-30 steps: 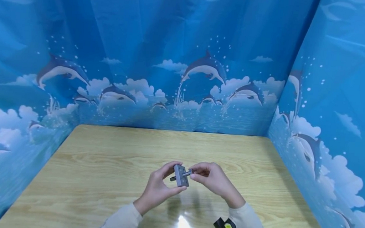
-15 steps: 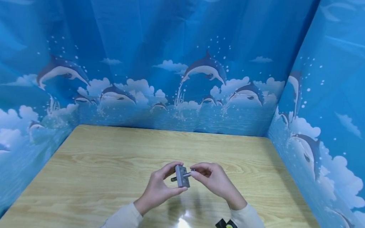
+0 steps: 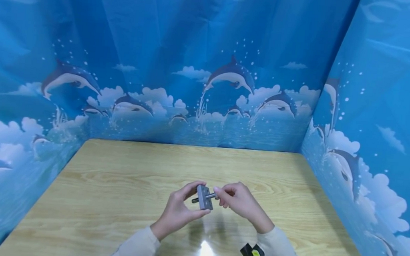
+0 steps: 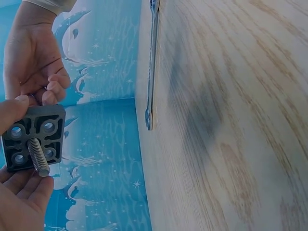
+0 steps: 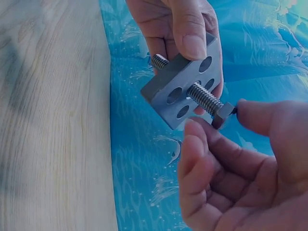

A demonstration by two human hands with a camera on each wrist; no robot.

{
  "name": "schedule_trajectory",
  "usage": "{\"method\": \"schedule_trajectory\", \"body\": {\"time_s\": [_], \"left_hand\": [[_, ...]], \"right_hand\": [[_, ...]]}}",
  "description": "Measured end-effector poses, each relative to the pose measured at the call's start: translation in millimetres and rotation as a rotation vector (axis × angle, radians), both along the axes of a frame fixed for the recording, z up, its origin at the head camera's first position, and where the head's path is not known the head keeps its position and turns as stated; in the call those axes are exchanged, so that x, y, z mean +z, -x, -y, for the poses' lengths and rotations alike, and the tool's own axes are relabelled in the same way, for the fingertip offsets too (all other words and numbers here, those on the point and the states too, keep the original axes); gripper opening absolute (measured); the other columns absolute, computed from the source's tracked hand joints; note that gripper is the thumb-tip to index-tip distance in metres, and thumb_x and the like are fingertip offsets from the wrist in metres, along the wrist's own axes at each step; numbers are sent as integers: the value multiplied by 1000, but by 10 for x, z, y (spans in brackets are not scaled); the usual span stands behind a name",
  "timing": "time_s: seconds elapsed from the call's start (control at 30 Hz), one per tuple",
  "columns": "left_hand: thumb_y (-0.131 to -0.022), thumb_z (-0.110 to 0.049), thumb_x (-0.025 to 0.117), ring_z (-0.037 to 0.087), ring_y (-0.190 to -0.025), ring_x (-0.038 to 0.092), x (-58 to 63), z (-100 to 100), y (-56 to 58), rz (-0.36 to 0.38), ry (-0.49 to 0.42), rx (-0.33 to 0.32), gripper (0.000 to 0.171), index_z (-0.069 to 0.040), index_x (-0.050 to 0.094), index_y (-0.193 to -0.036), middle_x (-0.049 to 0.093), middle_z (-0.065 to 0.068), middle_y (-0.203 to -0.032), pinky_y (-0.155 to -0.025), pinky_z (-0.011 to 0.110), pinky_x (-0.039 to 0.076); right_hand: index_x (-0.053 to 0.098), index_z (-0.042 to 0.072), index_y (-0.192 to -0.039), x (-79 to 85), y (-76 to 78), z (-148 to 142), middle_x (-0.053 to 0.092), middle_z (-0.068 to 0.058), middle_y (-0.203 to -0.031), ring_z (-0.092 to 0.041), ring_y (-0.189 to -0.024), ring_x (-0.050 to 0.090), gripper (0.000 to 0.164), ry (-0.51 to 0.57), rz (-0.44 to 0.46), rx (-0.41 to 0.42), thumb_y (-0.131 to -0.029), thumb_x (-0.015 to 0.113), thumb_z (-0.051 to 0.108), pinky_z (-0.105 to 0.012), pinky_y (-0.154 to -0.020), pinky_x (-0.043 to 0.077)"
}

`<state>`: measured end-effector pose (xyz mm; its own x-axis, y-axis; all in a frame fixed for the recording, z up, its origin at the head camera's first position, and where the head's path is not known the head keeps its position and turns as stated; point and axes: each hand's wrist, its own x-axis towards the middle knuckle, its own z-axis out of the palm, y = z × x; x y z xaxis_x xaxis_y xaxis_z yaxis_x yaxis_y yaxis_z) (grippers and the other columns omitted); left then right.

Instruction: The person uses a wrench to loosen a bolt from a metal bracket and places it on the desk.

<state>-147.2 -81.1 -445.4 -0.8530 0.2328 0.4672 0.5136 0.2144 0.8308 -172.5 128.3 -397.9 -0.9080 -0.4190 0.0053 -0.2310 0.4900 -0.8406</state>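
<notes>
My left hand [image 3: 174, 213] grips a grey square metal plate [image 3: 201, 197] by two opposite edges, thumb below and fingers above, over the table. Through the plate's centre runs a threaded hex bolt [image 5: 207, 99]. Its threaded end [image 4: 38, 159] sticks out on the far face, which has dark recessed grooves and holes near the corners. Thumb and index finger of my right hand [image 3: 243, 202] pinch the hex head [image 5: 223, 115], which stands clear of the plate with a length of thread showing between. The other right fingers are curled below it.
In the left wrist view a long metal wrench [image 4: 151, 67] lies on the wood-grain table [image 4: 231, 96] near its edge. Blue curtains [image 3: 152, 59] printed with dolphins enclose the back and sides. Dark wrist devices [image 3: 247, 252] sit at the cuffs.
My right thumb and fingers have shifted round the bolt head, the thumb now lying higher over it. The left hand and plate have barely moved.
</notes>
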Motion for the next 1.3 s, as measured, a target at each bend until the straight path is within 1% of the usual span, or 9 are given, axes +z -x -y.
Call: {"method": "schedule_trajectory", "body": {"time_s": [0.2, 0.4, 0.57, 0.7, 0.8, 0.83, 0.97, 1.1, 1.3], "left_hand": [[-68, -13, 86, 21, -116, 61, -10, 6, 2, -41, 3, -7, 71, -14, 54, -130, 61, 7, -128, -102, 36, 48], [-66, -12, 87, 19, -116, 60, -14, 2, 1, -37, 5, -6, 72, -14, 54, -130, 62, 5, -127, -102, 33, 48], [-65, -11, 87, 18, -116, 60, -16, -1, -6, -35, 2, -10, 72, -10, 54, -130, 61, 4, -128, -101, 31, 48], [-66, -9, 87, 19, -116, 60, 22, -12, -32, -26, -3, -7, 72, -10, 55, -130, 61, 5, -127, -101, 31, 48], [-66, -9, 87, 18, -116, 60, 20, -15, -31, -17, -3, -6, 72, -14, 54, -130, 61, 5, -128, -101, 32, 48], [-66, -12, 87, 16, -117, 59, -20, -8, -9, -21, -3, -11, 73, -16, 54, -131, 60, 2, -129, -101, 31, 48], [-66, -11, 87, 18, -116, 60, -31, -9, -14, -36, 7, -2, 73, -13, 54, -131, 61, 3, -128, -100, 32, 49], [-65, -9, 87, 21, -116, 60, -31, -7, -17, -58, 19, -4, 73, -7, 54, -130, 61, 7, -128, -100, 34, 50], [-65, -8, 87, 20, -118, 59, -1, -5, -7, -36, 33, -5, 73, -15, 54, -131, 61, 5, -129, -101, 35, 48]], "right_hand": [[71, 6, -102, -10, 12, -28, 67, 0, -82, -14, -73, 60, 21, -25, -72, 72, -92, 64, 24, -24, -64, 54], [69, 9, -108, -7, 14, -52, 68, 1, -95, -14, -83, 62, 22, 5, -116, 94, -86, 70, 8, -24, -75, 56], [67, 9, -112, -12, 10, -58, 68, 0, -96, -15, -84, 62, 27, 23, -115, 106, -86, 71, 10, -25, -76, 56], [62, 3, -118, -21, -1, -49, 66, -6, -97, -16, -85, 61, 33, 24, -73, 105, -92, 64, 24, -28, -74, 56], [65, 1, -107, -28, -6, -43, 66, -7, -89, -17, -79, 60, 33, 20, -20, 95, -99, 53, 31, -29, -70, 56], [66, 1, -101, -29, -7, -42, 66, -7, -86, -18, -76, 60, 35, 22, -4, 95, -100, 50, 32, -30, -67, 56], [67, 3, -84, -35, -8, -43, 64, -5, -72, -18, -65, 59, 45, 23, 41, 100, -103, 42, 35, -32, -58, 55], [68, 6, -81, -33, -9, -40, 61, -4, -67, -16, -60, 57, 47, 2, 57, 85, -102, 43, 39, -33, -57, 55], [69, 3, -89, -29, 4, -52, 62, -5, -71, -16, -64, 57, 36, 20, 44, 78, -98, 53, 34, -28, -58, 53]]}}
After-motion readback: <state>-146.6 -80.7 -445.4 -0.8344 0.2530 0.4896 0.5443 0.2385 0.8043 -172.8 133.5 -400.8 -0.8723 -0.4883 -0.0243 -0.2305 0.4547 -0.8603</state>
